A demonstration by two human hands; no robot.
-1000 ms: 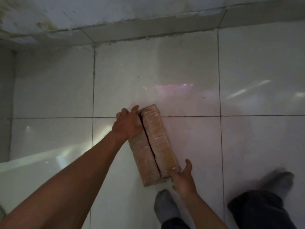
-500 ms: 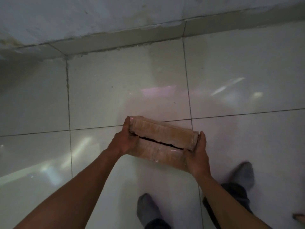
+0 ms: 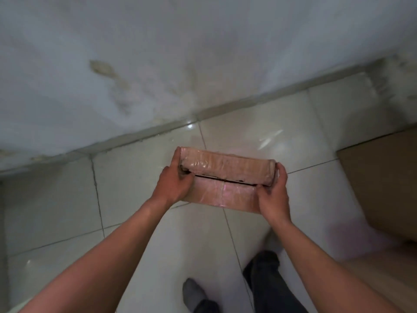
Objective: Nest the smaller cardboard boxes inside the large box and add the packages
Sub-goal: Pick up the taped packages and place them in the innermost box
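Observation:
A small brown cardboard box (image 3: 225, 179), wrapped in glossy tape and with a dark slit between its top flaps, is held in the air above the tiled floor. My left hand (image 3: 174, 182) grips its left end and my right hand (image 3: 274, 195) grips its right end. At the right edge lies a flat brown surface of a larger cardboard box (image 3: 388, 181), only partly in view, about a hand's width to the right of the small box.
A stained pale wall (image 3: 158, 64) meets the glossy white tile floor (image 3: 67, 211) just behind the box. My legs in dark trousers and a grey sock (image 3: 194, 294) stand below the box.
The small box has gone from lying on the floor to being lifted in both hands, turned crosswise. The view has swung right, bringing the larger box into sight.

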